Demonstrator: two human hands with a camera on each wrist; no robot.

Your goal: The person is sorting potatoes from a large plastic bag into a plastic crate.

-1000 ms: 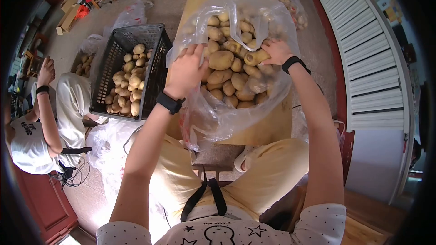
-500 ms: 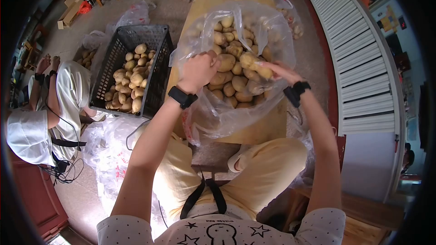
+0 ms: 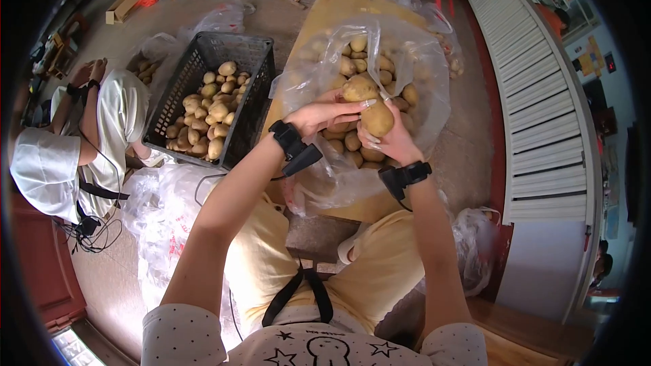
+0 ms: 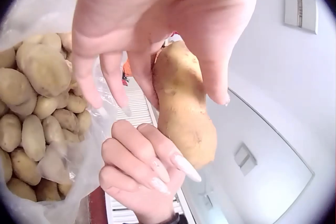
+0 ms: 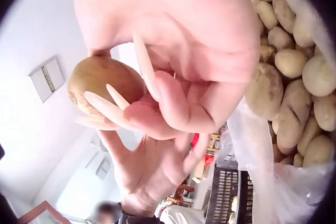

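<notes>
Both hands hold one large knobbly potato [image 3: 377, 120], narrowed at its middle, above an open clear plastic bag [image 3: 427, 139] of potatoes [image 3: 352, 141]. My left hand [image 3: 317, 115] grips its upper end; in the left wrist view the potato [image 4: 182, 106] lies between thumb and fingers. From the other side, my right hand [image 3: 399, 144] holds the lower end. Its long-nailed fingers [image 5: 176, 98] curl along the potato [image 5: 100, 81] in the right wrist view, where my left hand [image 5: 152, 166] appears beyond it.
The bag rests on a yellowish tabletop [image 3: 332, 7]. Left of it stands a black slatted crate [image 3: 171, 85] with potatoes inside. Crumpled plastic bags [image 3: 163, 210] lie beside my left leg. Another person [image 3: 47, 169] sits at far left. A white slatted shutter [image 3: 546, 129] runs along the right.
My right hand has lifted the knobbly potato from the pile and drawn it toward me. My left hand has moved from the bag's left side to the potato and now grips it too.
</notes>
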